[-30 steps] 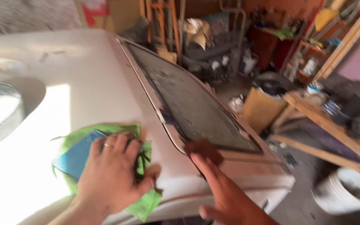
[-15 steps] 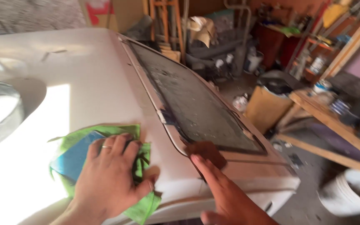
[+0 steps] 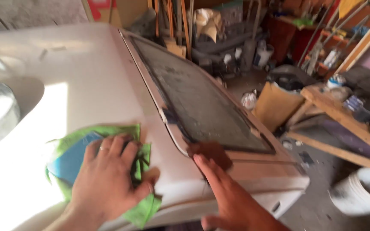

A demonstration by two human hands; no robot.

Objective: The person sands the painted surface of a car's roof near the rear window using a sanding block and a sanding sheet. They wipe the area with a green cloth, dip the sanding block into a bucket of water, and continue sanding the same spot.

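The left hand (image 3: 108, 179) lies flat, fingers spread, pressing a green cloth (image 3: 144, 209) and blue pad (image 3: 71, 162) onto the white panel (image 3: 86, 85). The right hand (image 3: 232, 196), its grip open, presses fingertips on a brown sanding piece (image 3: 213, 152) at the dark window (image 3: 198, 102) corner.

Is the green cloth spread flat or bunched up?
Bunched: the green cloth lies crumpled under the left hand, folds showing.

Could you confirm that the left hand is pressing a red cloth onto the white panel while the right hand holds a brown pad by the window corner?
Not quite: the cloth under the left hand is green, with a blue patch, not red. The head view shows this. The rest stands: it lies on the white panel, and the right hand holds a brown pad by the window corner.
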